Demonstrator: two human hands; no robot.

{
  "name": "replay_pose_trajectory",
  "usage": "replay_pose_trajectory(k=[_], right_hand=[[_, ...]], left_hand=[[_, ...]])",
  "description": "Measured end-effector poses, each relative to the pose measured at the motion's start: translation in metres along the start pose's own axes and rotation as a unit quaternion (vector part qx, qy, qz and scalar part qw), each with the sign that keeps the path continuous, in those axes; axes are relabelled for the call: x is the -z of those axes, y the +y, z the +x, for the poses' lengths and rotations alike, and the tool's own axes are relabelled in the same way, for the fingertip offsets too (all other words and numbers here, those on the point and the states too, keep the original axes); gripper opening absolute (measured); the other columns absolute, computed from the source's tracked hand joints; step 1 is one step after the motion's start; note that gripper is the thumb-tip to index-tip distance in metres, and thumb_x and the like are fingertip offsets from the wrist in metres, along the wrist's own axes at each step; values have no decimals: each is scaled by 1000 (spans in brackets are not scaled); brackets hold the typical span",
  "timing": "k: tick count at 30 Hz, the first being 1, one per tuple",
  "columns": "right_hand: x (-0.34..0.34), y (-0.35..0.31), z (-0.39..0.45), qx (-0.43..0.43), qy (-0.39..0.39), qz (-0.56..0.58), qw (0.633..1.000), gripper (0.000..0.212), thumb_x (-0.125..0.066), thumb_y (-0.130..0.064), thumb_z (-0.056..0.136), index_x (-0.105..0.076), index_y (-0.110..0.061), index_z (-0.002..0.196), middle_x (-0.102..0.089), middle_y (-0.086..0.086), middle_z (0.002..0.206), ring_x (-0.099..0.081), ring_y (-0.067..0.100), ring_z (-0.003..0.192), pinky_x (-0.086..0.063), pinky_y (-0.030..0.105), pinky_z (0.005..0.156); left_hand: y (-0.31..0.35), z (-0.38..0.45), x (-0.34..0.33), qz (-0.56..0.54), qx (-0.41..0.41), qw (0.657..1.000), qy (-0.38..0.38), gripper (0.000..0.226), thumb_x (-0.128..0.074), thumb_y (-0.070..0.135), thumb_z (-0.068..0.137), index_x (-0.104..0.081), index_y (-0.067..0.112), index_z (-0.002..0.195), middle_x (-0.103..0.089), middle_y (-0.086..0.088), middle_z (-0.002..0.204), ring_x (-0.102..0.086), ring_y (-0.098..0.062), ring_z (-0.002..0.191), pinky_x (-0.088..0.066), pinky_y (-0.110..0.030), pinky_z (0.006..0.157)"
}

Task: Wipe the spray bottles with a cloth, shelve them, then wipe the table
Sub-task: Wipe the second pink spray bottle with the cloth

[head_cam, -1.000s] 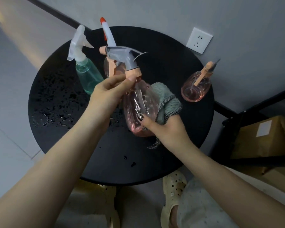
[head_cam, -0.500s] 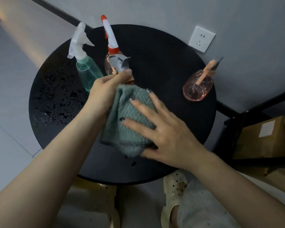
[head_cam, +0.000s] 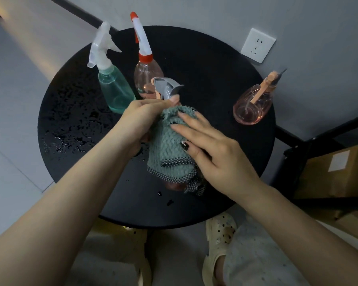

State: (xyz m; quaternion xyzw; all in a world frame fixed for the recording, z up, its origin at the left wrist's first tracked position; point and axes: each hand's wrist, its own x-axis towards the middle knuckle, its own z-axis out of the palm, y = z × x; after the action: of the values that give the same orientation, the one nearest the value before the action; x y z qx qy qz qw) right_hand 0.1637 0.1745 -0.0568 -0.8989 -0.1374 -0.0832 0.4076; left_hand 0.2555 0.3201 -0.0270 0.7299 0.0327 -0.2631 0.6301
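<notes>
Gripping the neck of a pink spray bottle just under its grey trigger head, the person's left hand is holding it above the middle of the round black desk, its grip curled narrow around the neck. The right hand is pressing a teal cloth with a checked hem flat against the bottle's body, fingers straight and spread, so that only the bottle's base is showing below the cloth. Three more bottles are standing on the desk: a green bottle with a clear trigger near the far left edge, a clear bottle with a white-and-red nozzle just beside it, and a small pink bottle at the right edge, well apart. Water droplets are glistening along the desk's left side. A wall socket is showing beyond the far edge.
</notes>
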Motion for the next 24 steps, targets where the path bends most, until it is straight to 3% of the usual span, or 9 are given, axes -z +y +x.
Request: replay_pose_trajectory(k=[2, 5, 7, 9, 13, 16, 19, 24], right_hand=[[-3, -3, -1, 28, 0, -28, 999, 39, -45, -15, 94, -53, -12, 132, -41, -6, 142, -30, 19, 139, -25, 22, 114], [-7, -2, -9, 190, -55, -160, 967, 33, -51, 0, 90, -61, -4, 122, -55, 10, 134, -43, 29, 132, -34, 38, 111], [-7, 0, -13, 277, -95, -207, 934, 28, -51, 0, 91, -64, -2, 116, -61, 12, 127, -49, 30, 127, -35, 40, 110], [-6, 0, -15, 308, -110, -217, 920, 25, -50, -4, 95, -66, -3, 114, -62, 11, 124, -51, 28, 126, -36, 39, 110], [-2, -3, -12, 257, -80, -175, 947, 31, -37, -4, 101, -66, -2, 115, -62, 11, 126, -49, 28, 127, -38, 38, 109], [1, -1, -6, 131, -31, -68, 988, 31, -44, 5, 95, -63, -2, 118, -58, 12, 129, -45, 26, 131, -40, 37, 108], [1, -1, -2, 44, 14, 16, 999, 38, -39, -1, 91, -63, -3, 119, -57, 9, 130, -43, 21, 132, -45, 35, 102], [-3, 1, -9, 140, -16, -70, 988, 30, -50, 8, 91, -63, 0, 118, -58, 13, 129, -46, 30, 130, -44, 39, 103]], left_hand=[[0, 1, 1, 1, 9, 1000, 3, 22, -64, 37, 84, -70, 18, 74, -70, 6, 67, -67, -8, 63, -49, -24, 61], [4, 3, 6, -45, 17, 998, 28, 20, -63, 32, 85, -66, 15, 76, -66, 3, 63, -61, -11, 55, -47, -21, 55], [5, 3, 10, -22, 18, 999, 40, 19, -62, 34, 86, -66, 18, 77, -65, 6, 65, -60, -10, 57, -47, -22, 56], [4, 4, 13, 1, 12, 999, 31, 19, -60, 37, 87, -67, 20, 80, -66, 7, 69, -61, -10, 60, -47, -25, 58], [1, 6, 11, 33, 16, 999, 6, 31, -62, 42, 84, -71, 15, 93, -67, -2, 82, -61, -16, 70, -45, -28, 63], [-3, 8, 8, 24, 6, 999, -33, 29, -66, 43, 71, -71, 15, 80, -66, -3, 77, -61, -18, 71, -45, -32, 72], [-6, 7, 5, 34, 11, 998, -57, 27, -66, 43, 73, -71, 18, 81, -68, -5, 84, -64, -20, 79, -46, -35, 76], [-1, 8, 10, 7, -2, 999, -33, 18, -61, 31, 86, -65, 14, 81, -64, -2, 74, -61, -14, 67, -47, -27, 67]])
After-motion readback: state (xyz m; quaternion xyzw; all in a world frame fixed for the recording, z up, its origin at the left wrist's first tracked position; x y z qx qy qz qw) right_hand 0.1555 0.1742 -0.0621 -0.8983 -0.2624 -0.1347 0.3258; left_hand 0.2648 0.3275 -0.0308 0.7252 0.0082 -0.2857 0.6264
